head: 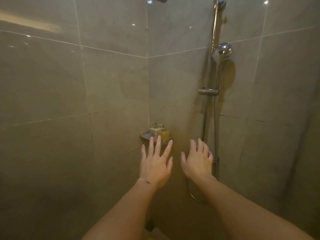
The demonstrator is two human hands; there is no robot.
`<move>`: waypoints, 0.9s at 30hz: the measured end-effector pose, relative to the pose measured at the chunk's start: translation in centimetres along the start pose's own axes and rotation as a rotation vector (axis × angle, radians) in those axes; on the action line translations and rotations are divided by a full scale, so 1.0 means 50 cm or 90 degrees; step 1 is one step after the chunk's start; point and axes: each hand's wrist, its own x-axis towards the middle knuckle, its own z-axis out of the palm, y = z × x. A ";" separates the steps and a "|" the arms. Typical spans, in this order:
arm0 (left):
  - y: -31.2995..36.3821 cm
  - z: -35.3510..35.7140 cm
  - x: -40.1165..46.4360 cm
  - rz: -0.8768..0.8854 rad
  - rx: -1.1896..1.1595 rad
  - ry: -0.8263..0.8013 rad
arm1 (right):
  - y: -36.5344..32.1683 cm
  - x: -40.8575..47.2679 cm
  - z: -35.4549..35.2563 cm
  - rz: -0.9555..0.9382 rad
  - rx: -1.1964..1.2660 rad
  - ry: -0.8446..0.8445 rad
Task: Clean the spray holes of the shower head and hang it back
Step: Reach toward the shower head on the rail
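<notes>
Head view: I see a round, shiny chrome shower head (222, 51) hanging in its holder on a polished metal rail (214, 40), against smooth grey stone tiles (112, 94). It sits high above my hands. My left hand (155, 163) and right hand (198, 161) are both spread wide, holding nothing, near two square soap bottles (160, 132).

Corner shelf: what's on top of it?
Two pump bottles, one white, one yellow, stand on the corner shelf. The left hand's fingertips cover its front edge.
</notes>
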 end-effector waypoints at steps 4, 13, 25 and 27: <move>-0.033 0.053 0.129 -0.010 -0.025 0.007 | -0.016 0.123 0.038 0.107 0.059 0.017; 0.062 0.126 0.368 0.149 -0.073 -0.055 | 0.055 0.296 0.040 0.158 0.025 0.075; 0.158 0.195 0.536 0.200 -0.154 -0.024 | 0.208 0.423 0.030 0.218 -0.043 0.100; 0.166 0.199 0.580 0.200 -0.185 0.019 | 0.214 0.472 0.033 0.197 -0.037 0.110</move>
